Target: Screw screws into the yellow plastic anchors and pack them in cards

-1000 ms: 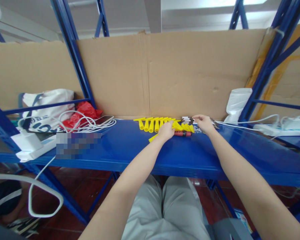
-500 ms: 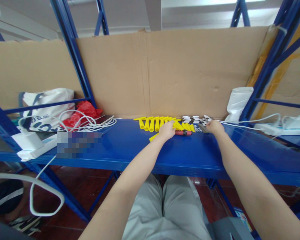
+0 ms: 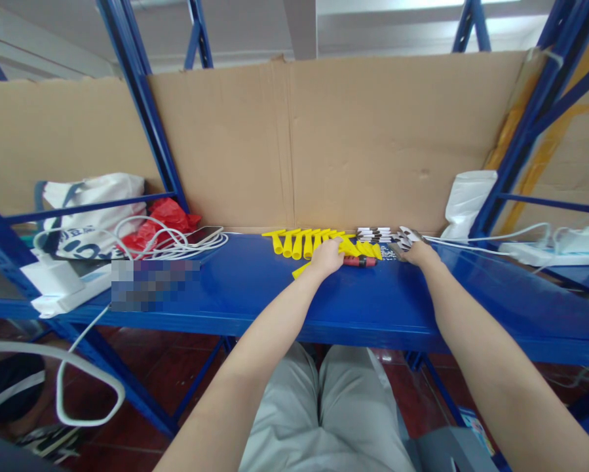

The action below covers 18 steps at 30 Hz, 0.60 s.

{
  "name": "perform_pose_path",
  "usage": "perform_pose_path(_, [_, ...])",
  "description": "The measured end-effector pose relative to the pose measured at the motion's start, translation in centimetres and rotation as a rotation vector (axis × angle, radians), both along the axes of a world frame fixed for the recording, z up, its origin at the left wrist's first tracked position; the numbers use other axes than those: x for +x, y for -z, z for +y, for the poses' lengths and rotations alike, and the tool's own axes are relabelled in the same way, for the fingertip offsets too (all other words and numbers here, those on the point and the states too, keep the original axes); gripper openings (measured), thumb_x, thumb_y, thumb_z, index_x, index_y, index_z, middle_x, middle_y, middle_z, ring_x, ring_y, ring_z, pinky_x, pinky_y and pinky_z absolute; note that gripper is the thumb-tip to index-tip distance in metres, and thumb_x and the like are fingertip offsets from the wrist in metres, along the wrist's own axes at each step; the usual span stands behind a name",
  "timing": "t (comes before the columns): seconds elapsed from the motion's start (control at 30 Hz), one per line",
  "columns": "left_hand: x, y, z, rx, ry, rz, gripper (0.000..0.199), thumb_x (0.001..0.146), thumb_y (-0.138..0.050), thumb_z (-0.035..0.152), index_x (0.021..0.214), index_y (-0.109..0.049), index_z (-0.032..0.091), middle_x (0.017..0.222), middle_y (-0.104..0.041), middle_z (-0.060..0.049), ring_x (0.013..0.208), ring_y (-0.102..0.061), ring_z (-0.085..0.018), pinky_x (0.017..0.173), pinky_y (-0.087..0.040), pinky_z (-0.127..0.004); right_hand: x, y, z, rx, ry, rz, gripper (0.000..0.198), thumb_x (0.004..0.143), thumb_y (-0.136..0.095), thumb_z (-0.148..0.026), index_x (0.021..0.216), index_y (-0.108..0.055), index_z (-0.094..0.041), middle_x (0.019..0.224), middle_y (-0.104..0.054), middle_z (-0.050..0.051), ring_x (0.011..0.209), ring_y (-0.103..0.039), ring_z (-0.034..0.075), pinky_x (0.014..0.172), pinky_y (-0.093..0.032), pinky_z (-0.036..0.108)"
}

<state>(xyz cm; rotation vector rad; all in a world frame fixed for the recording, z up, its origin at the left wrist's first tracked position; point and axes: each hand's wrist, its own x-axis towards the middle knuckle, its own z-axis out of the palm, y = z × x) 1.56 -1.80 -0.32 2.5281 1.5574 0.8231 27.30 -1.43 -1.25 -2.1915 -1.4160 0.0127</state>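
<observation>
My left hand [image 3: 327, 257] is low over the blue shelf with its fingers curled at a group of yellow tapered pieces [image 3: 348, 247]. It appears closed on one of them, though the fingertips are partly hidden. Another yellow piece [image 3: 301, 270] shows beside the wrist. A red and black pen-like tool [image 3: 360, 261] lies just right of this hand. My right hand [image 3: 422, 254] is at a small cluster of grey metal pieces [image 3: 406, 237], its fingers bent around something too small to name. Between the hands, behind the tool, lie several white and black sticks [image 3: 374, 234].
A row of yellow cone-shaped pieces [image 3: 297, 244] stretches along the cardboard back wall [image 3: 373, 144]. White cables [image 3: 196, 246], a red plastic bag [image 3: 169, 219] and a power strip [image 3: 78, 288] are to the left. A white pouch [image 3: 468, 203] leans at the right post.
My right hand has shifted slightly down and left at the metal pieces, and more of them now show above its fingers. My left hand stays in place.
</observation>
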Motion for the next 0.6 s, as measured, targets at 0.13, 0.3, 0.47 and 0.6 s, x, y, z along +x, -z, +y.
perform_pose_path(0.13, [0.0,0.1,0.1,0.003,-0.003,0.001,0.042,0.084,-0.054,0.02,0.126,-0.055,0.017,0.125,-0.061,-0.01,0.12,-0.053,-0.022,0.101,-0.041,-0.034,0.6,0.6,0.9,0.017,0.037,-0.051,0.055,0.069,-0.067,-0.045,0.119,-0.062,-0.021,0.107,-0.066,0.017,0.101,-0.063,0.031,0.083,-0.05,0.041])
perform_pose_path(0.3, [0.1,0.2,0.3,0.008,0.001,-0.009,0.043,0.084,-0.055,0.02,0.127,-0.055,0.017,0.126,-0.06,-0.01,0.12,-0.053,-0.022,0.102,-0.04,-0.033,0.6,0.7,0.9,0.052,0.006,-0.027,0.056,0.071,-0.066,-0.044,0.123,-0.059,-0.024,0.107,-0.066,0.016,0.104,-0.062,0.03,0.084,-0.051,0.038])
perform_pose_path(0.47, [0.1,0.1,0.2,0.0,-0.002,-0.012,0.042,0.084,-0.055,0.02,0.126,-0.056,0.019,0.126,-0.06,-0.009,0.12,-0.053,-0.021,0.102,-0.04,-0.033,0.0,0.2,0.1,0.017,0.016,-0.004,0.061,0.072,-0.065,-0.045,0.127,-0.057,-0.02,0.116,-0.063,0.018,0.109,-0.059,0.032,0.09,-0.048,0.042])
perform_pose_path(0.6, [0.0,0.0,0.1,0.008,0.003,-0.004,0.042,0.084,-0.055,0.02,0.126,-0.055,0.017,0.126,-0.06,-0.01,0.12,-0.053,-0.022,0.102,-0.04,-0.034,-0.1,0.1,-0.2,0.002,0.007,0.023,0.07,0.073,-0.064,-0.046,0.135,-0.048,-0.018,0.124,-0.058,0.021,0.111,-0.058,0.033,0.091,-0.047,0.045])
